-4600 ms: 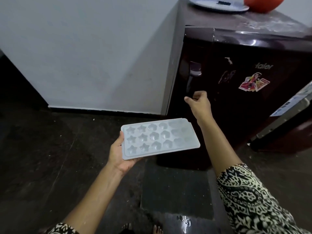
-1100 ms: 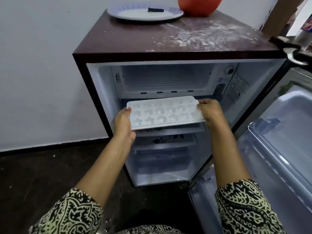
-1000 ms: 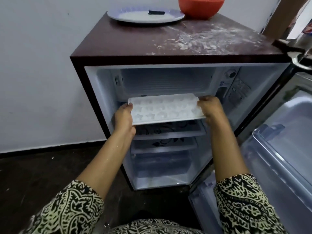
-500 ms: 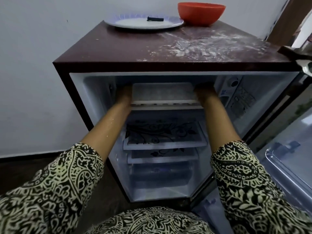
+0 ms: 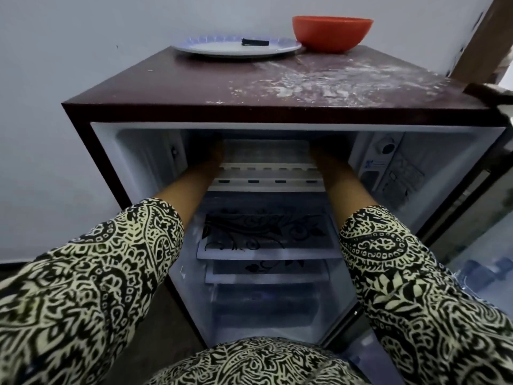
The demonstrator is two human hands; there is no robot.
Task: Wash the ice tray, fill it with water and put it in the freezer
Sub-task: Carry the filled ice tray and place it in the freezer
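The ice tray (image 5: 266,154) lies level inside the freezer compartment (image 5: 337,134) at the top of the open fridge (image 5: 249,107), pale and dim in shadow. The left hand (image 5: 215,157) and right hand (image 5: 319,155) flank its two ends, but whether either grips it I cannot tell. If they tilt it or let go unevenly, water would likely slop into the compartment.

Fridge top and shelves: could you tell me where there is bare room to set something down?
The fridge top is bare in front of the plate; its right side is floury. The patterned shelf looks free. The freezer compartment holds the tray and both hands.
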